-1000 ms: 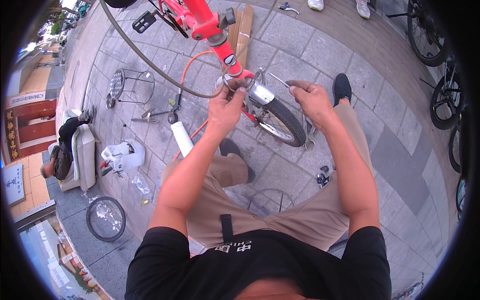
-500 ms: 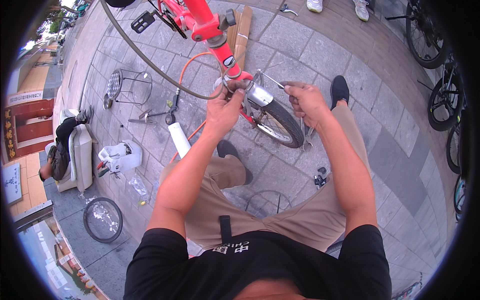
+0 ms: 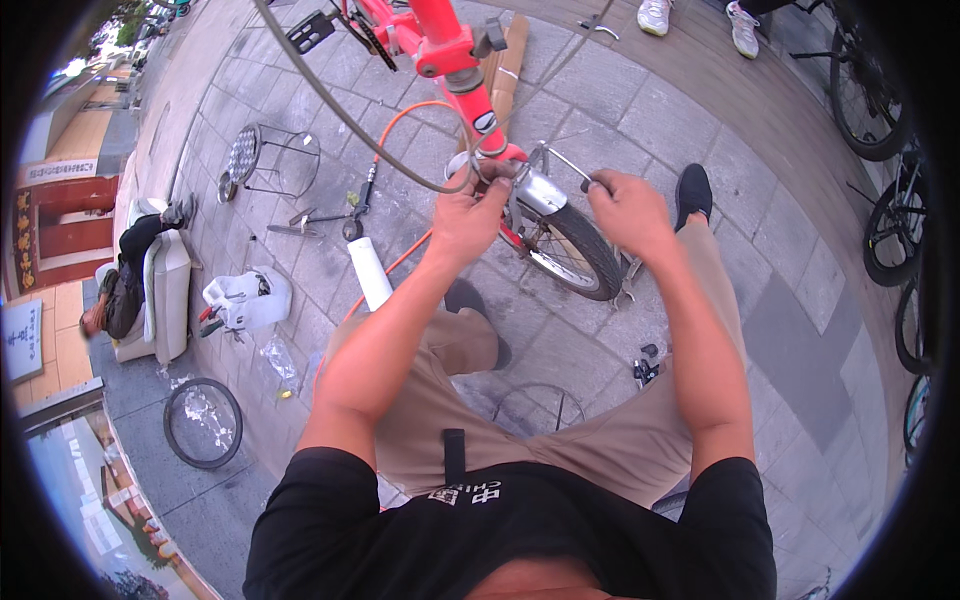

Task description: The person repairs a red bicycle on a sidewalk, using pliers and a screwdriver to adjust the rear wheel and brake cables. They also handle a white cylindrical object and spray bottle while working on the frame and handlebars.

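While hands [image 3: 467,228] flank silver mudguard [image 3: 541,194] | black shirt [image 3: 560,535]: white lettering [image 3: 487,493]

The slim rod [image 3: 567,163] in the right hand [image 3: 632,210] has moved in to the brake arm [image 3: 537,158], apparently touching it.

Grey paving [image 3: 680,130] under stool [image 3: 243,153], tyre [image 3: 168,423], tub [image 3: 265,312].

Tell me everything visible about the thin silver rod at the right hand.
The thin rod is straight, silvery and metal-looking, with a dark part at its lower end. It slants up and leftward from the fingers of the right hand, which hold that end. Its far tip is near the silver mudguard; whether it touches anything there is unclear.
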### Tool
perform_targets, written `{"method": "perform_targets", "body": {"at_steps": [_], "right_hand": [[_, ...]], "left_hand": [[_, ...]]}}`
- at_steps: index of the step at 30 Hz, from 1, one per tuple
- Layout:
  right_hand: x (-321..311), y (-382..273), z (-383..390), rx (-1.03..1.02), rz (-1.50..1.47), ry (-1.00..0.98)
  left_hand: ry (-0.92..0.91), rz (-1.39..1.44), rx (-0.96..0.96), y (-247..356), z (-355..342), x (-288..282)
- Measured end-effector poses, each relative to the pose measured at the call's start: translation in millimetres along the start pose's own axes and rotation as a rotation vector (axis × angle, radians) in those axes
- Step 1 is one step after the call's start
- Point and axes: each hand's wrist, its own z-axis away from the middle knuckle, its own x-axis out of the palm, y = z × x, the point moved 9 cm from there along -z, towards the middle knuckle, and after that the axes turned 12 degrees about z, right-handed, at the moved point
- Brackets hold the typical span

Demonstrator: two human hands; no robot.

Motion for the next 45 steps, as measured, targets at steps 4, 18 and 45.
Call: {"method": "perform_targets", "body": {"at_steps": [4,18,45], "right_hand": [[5,7,-5,0.070,-0.208,-0.176],[45,30,-19,0.236,-0.532,-0.540],[-2,-2,-13,-0.002,0.249,0.203]], "left_hand": [[0.000,-0.015,0.019,-2,-1,-1],[-0.023,-0.152,0.192,14,6,7],[-0.116,-0.125,0.177,33,12,15]]}}
